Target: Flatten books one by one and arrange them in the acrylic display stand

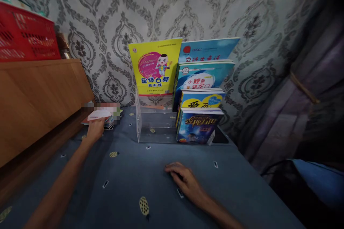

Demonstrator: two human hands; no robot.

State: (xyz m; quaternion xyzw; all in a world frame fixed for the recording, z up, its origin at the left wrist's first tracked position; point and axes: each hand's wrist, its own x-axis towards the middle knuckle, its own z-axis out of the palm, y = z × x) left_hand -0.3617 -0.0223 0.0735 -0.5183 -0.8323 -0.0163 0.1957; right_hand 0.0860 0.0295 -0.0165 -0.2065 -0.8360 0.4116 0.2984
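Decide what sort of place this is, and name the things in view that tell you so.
Probably a room at home, perhaps a child's bedroom: patterned wallpaper, a curtain, and children's books standing in a clear rack on a blue cloth. The left hand holds a white booklet.

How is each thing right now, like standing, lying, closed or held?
Left hand, fingers closed on top book of a flat pile.
Right hand, open, palm down on blue cloth.
Yellow book, closed, upright at back of clear stand.
Blue books, closed, upright in stepped rows.
Red basket, upright on wooden cabinet.
Curtain, tied back.
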